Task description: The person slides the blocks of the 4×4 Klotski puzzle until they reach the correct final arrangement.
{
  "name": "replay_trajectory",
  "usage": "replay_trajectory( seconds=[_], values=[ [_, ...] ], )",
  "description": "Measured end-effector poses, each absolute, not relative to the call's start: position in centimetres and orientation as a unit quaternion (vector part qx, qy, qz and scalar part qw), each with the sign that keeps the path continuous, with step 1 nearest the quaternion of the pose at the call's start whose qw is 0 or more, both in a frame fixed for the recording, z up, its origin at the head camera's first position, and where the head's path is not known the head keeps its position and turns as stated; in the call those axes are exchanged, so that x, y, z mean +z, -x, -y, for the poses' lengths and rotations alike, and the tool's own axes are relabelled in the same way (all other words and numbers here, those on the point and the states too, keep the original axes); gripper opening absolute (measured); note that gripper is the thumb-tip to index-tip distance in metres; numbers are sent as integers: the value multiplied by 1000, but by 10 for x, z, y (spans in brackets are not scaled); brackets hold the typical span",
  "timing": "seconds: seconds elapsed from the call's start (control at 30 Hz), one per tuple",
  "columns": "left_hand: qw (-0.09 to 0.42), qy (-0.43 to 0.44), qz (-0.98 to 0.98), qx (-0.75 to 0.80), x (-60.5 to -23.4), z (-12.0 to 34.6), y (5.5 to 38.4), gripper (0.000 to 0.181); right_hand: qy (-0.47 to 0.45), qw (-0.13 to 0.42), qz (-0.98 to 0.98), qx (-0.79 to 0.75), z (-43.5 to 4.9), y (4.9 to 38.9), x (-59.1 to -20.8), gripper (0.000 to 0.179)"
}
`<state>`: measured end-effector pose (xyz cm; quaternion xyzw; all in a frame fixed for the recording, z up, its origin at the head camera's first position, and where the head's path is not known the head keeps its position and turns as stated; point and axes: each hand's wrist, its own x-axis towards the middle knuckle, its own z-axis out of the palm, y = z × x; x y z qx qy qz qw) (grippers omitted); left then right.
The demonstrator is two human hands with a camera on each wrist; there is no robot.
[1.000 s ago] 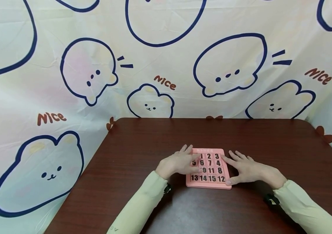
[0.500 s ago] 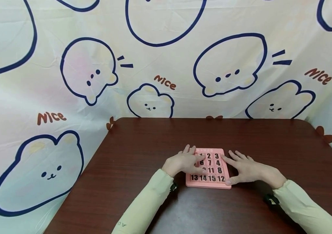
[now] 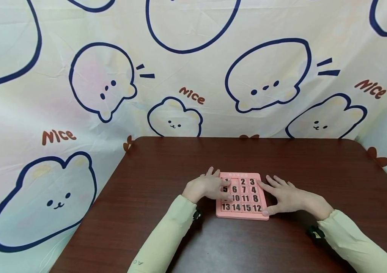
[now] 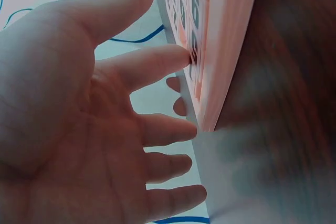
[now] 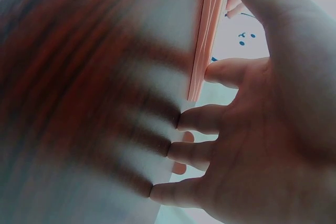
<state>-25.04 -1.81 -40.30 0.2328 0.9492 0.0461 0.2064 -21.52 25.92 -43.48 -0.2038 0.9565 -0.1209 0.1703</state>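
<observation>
A pink number slide puzzle [image 3: 246, 217] lies flat on the dark wooden table, its tiles bearing black numerals. In the top row a bare slot [image 3: 234, 181] shows between the 1 tile and the 2 tile [image 3: 243, 182]. My left hand [image 3: 205, 187] reaches over the puzzle's left side, index fingertip on the 1 tile and thumb over the 9 tile, which it partly hides. In the left wrist view its index finger [image 4: 152, 66] meets the tile face, the other fingers extended. My right hand [image 3: 287, 197] rests along the right edge, index finger and thumb touching the frame.
The brown table [image 3: 166, 163] stretches around the puzzle on all sides. Behind it and to the left hangs a pale cloth [image 3: 111, 30] printed with bear outlines and "Nice" lettering.
My left hand went slightly right, then back left, and the 1 tile slid left into the top-left corner, leaving the slot to its right. My right hand stayed in place.
</observation>
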Motion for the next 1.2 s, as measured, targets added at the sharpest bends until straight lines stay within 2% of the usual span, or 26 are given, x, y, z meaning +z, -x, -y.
replay_trajectory(
  seconds=[0.4, 0.83, 1.2],
  values=[
    [215, -204, -952, 69, -402, 36, 246, 64, 219, 163, -955, -116, -256, 216, -435, 111],
    [158, -313, -935, 43, -407, -7, 248, 69, 220, 159, -955, -122, -258, 217, -436, 108],
    [149, -321, -935, 5, -412, -16, 250, 69, 220, 156, -956, -120, -261, 216, -435, 109]
  ],
)
